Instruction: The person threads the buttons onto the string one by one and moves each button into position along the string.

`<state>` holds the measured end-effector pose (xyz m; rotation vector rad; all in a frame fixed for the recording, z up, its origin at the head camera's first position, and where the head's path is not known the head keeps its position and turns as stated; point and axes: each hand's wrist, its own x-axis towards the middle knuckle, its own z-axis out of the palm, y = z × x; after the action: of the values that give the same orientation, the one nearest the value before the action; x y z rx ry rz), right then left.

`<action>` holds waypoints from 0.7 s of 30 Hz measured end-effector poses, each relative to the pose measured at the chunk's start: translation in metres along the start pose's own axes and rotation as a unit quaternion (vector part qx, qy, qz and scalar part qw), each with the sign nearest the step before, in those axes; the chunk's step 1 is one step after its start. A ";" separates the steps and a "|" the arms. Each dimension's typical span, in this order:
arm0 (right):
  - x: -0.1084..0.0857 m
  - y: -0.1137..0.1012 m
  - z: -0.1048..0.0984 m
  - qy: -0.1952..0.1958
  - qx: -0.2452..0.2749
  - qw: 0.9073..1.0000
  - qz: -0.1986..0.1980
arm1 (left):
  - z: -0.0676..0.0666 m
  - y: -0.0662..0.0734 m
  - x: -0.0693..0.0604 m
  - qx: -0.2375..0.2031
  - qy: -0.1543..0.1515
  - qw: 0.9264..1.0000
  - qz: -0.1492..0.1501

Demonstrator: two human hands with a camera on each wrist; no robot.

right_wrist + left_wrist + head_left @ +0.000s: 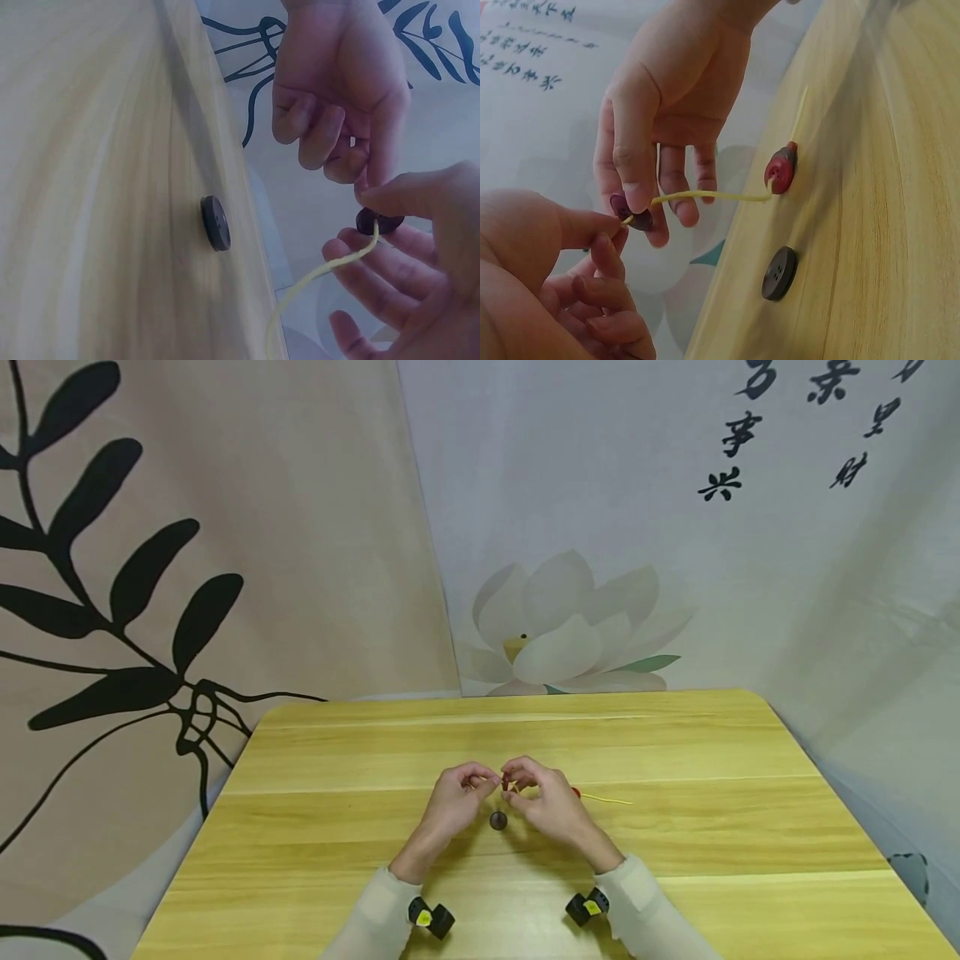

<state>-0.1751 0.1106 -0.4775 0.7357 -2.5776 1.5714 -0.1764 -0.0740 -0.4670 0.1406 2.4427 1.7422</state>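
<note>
My right hand (551, 806) pinches a dark red button (618, 204) and a darker one (641, 220) between thumb and fingers. A yellow cord (720, 196) passes through them. Its short tip is pinched by my left hand (459, 797), thumb against fingertip, with the other fingers curled. From the held buttons the cord runs to a red button (780, 174) on the table, stacked against other dark and red ones, and its tail lies beyond them. A loose dark brown button (498, 820) with holes lies on the table below and between the hands.
The work is over a light wood table (300, 827), with its far edge beyond the hands. Behind it hangs a printed cloth (315, 527) with leaves, a lotus and characters. A small black device (431, 917) is on each wrist.
</note>
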 end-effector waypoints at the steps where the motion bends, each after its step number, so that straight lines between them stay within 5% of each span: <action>1: 0.000 0.000 0.000 0.000 -0.001 1.000 -0.002 | 0.000 0.000 0.000 0.000 0.001 1.000 -0.001; 21: 0.001 0.001 -0.002 -0.003 -0.005 1.000 -0.004 | -0.004 0.002 0.000 0.001 0.022 1.000 -0.006</action>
<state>-0.1765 0.1124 -0.4774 0.7495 -2.5809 1.5565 -0.1771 -0.0770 -0.4639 0.0883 2.4712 1.7553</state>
